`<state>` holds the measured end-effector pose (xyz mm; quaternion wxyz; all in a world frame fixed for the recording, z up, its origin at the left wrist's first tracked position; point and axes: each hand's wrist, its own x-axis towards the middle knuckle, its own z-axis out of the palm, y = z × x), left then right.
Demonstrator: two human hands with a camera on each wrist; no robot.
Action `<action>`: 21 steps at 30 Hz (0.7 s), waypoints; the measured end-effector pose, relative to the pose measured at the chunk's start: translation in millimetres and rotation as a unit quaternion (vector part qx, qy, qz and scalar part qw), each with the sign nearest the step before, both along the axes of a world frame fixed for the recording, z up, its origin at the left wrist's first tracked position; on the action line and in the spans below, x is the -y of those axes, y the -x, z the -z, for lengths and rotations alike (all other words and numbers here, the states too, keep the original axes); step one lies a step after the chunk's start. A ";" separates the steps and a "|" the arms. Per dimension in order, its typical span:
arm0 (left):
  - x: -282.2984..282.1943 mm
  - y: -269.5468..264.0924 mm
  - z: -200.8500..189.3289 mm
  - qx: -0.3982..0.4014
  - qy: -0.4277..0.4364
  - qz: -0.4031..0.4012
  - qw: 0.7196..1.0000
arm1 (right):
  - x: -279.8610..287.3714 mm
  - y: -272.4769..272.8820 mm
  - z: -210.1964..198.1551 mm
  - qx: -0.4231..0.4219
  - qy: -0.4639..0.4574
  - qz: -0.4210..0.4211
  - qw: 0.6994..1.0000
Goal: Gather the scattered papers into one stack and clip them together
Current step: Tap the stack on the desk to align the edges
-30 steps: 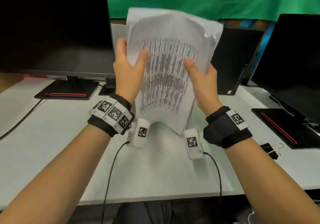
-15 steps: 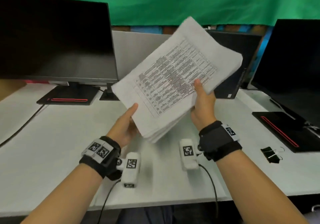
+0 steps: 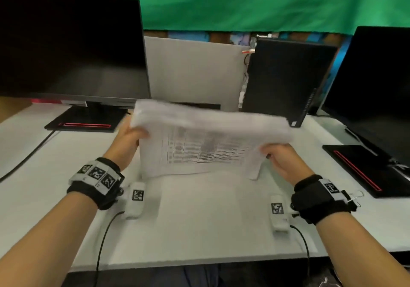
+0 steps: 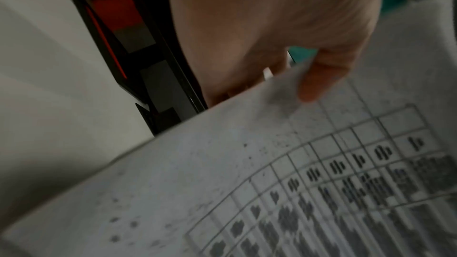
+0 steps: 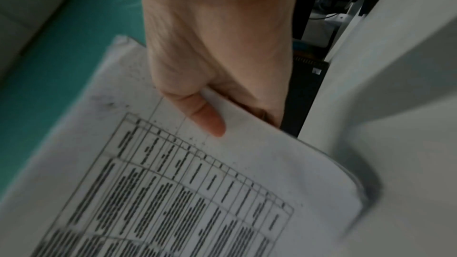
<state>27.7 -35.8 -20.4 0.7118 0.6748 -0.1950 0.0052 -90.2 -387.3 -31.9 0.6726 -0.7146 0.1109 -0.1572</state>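
A stack of printed papers stands on its long edge on the white desk, its printed table facing me. My left hand grips its left end, thumb on the front sheet. My right hand grips its right end the same way. In the left wrist view the thumb presses the top sheet of the papers. In the right wrist view the thumb lies on the papers, fingers behind. A black binder clip peeks out beside my right wrist.
A dark monitor stands at the back left, another monitor at the right, a black computer case between them. Monitor bases with red stripes lie on the desk. Cables run off the desk's front edge.
The stack was held up in the air and turned from upright to landscape. It has come down onto the desk, and both hands have shifted to its two short ends.
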 end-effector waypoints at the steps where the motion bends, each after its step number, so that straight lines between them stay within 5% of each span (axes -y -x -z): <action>1: -0.2 0.7 5.6 0.016 -0.010 -0.007 1.000 | -4.7 2.6 1.2 0.005 0.016 0.011 1.000; 10: 4.4 -4.9 2.5 0.009 -0.011 -0.042 0.999 | -17.8 -6.0 0.5 0.013 -0.077 0.061 0.995; 21: 1.7 -0.4 8.4 0.000 -0.074 -0.015 0.997 | -25.3 -10.3 -5.5 0.000 -0.047 0.059 0.997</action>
